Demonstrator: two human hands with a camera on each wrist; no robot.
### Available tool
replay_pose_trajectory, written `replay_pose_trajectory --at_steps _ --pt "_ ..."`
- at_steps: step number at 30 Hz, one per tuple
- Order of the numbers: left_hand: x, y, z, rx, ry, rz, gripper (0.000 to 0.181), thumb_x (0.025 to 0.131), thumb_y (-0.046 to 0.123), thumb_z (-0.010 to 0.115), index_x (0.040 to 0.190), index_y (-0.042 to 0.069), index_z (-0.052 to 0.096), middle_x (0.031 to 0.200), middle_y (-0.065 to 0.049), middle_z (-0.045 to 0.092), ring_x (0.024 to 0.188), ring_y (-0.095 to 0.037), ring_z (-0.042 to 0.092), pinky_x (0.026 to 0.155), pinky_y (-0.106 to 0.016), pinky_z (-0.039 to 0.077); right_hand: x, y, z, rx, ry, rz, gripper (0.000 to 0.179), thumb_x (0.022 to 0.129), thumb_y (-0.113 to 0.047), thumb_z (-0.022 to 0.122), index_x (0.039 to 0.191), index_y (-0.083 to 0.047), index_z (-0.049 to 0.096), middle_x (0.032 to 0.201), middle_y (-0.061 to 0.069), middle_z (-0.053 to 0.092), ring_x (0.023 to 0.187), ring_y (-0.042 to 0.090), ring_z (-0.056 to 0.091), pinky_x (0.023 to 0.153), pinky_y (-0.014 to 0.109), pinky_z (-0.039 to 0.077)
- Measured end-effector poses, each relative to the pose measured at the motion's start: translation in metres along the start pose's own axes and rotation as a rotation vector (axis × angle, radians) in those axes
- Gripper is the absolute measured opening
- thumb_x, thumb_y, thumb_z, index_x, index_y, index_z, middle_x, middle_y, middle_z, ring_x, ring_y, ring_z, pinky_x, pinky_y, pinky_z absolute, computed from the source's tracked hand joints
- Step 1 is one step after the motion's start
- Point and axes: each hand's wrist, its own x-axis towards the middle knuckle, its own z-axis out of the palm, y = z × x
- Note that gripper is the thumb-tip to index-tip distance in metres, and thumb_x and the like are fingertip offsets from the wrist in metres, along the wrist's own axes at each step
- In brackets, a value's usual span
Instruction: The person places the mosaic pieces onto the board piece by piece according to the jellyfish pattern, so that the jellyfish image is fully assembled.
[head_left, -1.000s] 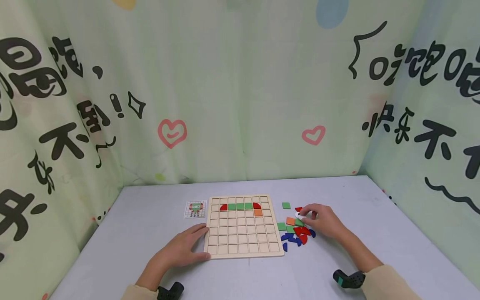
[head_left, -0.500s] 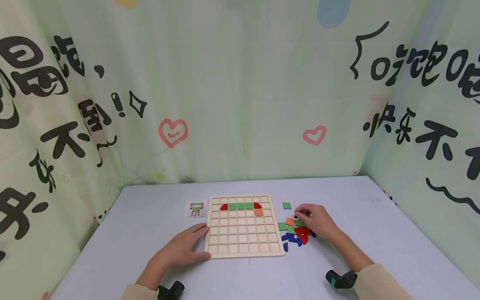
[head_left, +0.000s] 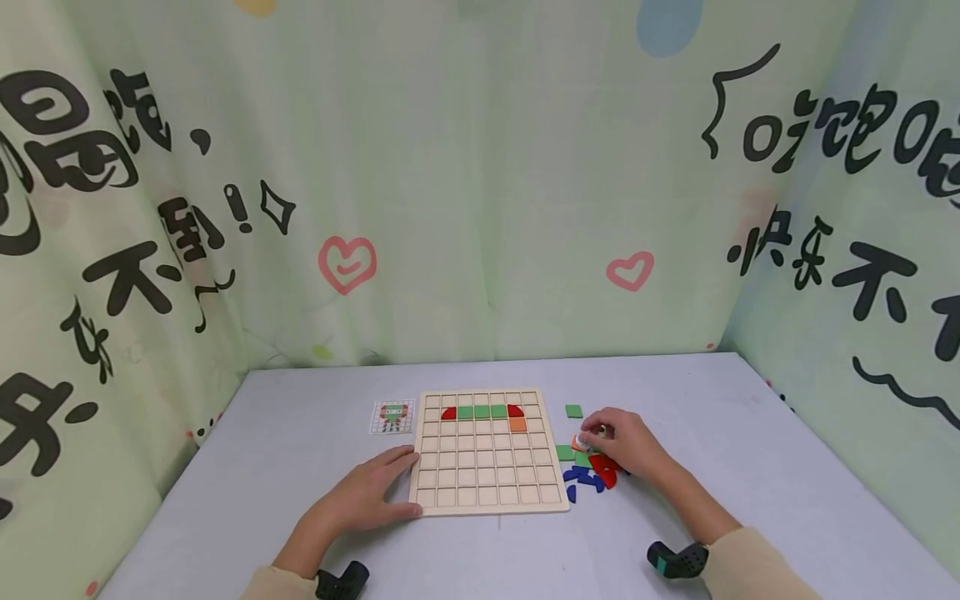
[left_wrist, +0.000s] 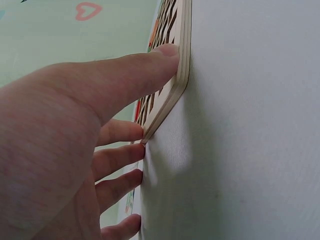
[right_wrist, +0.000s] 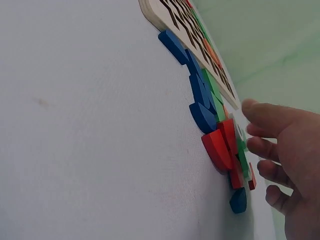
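Note:
My left hand (head_left: 375, 489) lies at the near left corner of a wooden grid board (head_left: 480, 477), thumb on the front rim and straight fingers along the left side. Set in the board are green squares (head_left: 482, 412) between two red quarter-round pieces (head_left: 448, 413), with an orange square (head_left: 517, 425) below the right one. To the board's right, my right hand (head_left: 626, 442) pinches a small white piece (head_left: 581, 441) with thumb and fingertips, over another orange square. Red pieces (right_wrist: 217, 150) and blue pieces (right_wrist: 201, 117) lie below this hand, which partly hides the pile.
A small picture card (head_left: 392, 417) lies left of the board, showing a coloured figure on a grid. One green square (head_left: 573, 412) sits apart, beyond the pile. A printed curtain (head_left: 480, 208) hangs behind and beside the white table (head_left: 480, 558).
My right hand has slid a little left and nearer with the white piece, now over the orange square beside the board. The left hand keeps its place at the board's corner.

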Motion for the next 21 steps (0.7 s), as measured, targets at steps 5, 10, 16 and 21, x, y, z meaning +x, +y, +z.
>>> replay_pose_trajectory --at_steps 5,10,16,21 --pt "-0.0001 0.0008 -0.0004 0.003 -0.004 -0.009 0.080 0.079 0.049 0.074 0.143 0.009 0.047 0.151 -0.010 0.041 0.139 -0.034 0.040 0.111 -0.053 0.037 -0.0001 -0.0004 0.0009 -0.030 -0.026 -0.017 0.017 0.081 -0.027 0.078 0.094 -0.017 0.073 0.084 -0.004 0.062 0.075 0.013 0.047 0.059 0.020 0.042" --pt "-0.0005 0.0021 -0.0014 -0.002 -0.006 -0.007 0.080 0.080 0.048 0.074 0.143 0.009 0.047 0.151 -0.010 0.041 0.139 -0.034 0.040 0.111 -0.053 0.037 0.0003 -0.0012 0.0023 -0.039 -0.048 -0.041 0.014 0.083 -0.019 0.076 0.096 -0.018 0.074 0.091 -0.003 0.065 0.077 0.013 0.048 0.063 0.019 0.045" --pt "-0.0005 0.0022 -0.0015 0.000 0.000 -0.002 0.079 0.080 0.048 0.075 0.143 0.008 0.047 0.151 -0.011 0.042 0.139 -0.034 0.040 0.111 -0.054 0.037 -0.0002 -0.0024 0.0030 -0.037 -0.050 -0.068 0.023 0.084 -0.015 0.074 0.107 -0.017 0.072 0.109 0.002 0.065 0.079 0.013 0.049 0.064 0.019 0.046" --pt "-0.0003 0.0014 -0.0009 0.006 0.004 0.004 0.079 0.079 0.048 0.075 0.143 0.008 0.047 0.151 -0.011 0.042 0.138 -0.034 0.041 0.111 -0.054 0.038 -0.0006 -0.0032 0.0043 -0.065 -0.012 -0.045 0.033 0.081 -0.027 0.078 0.110 -0.014 0.069 0.099 -0.001 0.063 0.080 0.013 0.049 0.067 0.022 0.046"
